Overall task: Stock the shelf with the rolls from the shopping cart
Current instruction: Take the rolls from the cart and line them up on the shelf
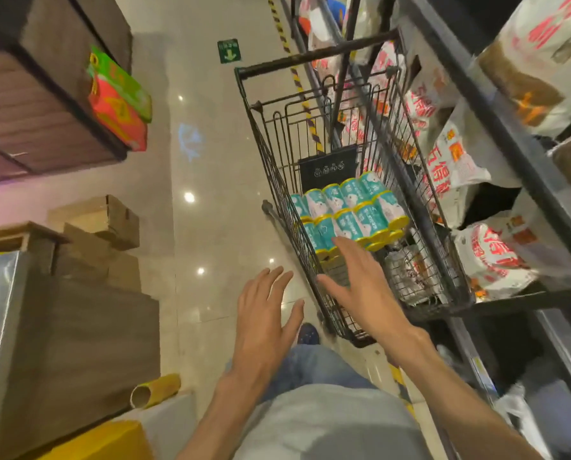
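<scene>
A black wire shopping cart (267,141) stands in the aisle ahead of me. In its basket lies a pack of teal and yellow rolls (347,210), with another white pack (407,270) below it. My right hand (354,277) is stretched out over the cart's near end, fingers spread, just short of the teal rolls and holding nothing. My left hand (264,313) hovers left of the cart over the floor, fingers spread and empty. The dark shelf (496,127) runs along the right, close against the cart.
The shelf carries white bags with red print (457,161). A wooden shelf unit (45,104) with a red and green pack (118,97) is at the upper left. Cardboard boxes (104,234) and a cardboard tube (154,390) sit at the left. Glossy tiled floor (211,227) lies between.
</scene>
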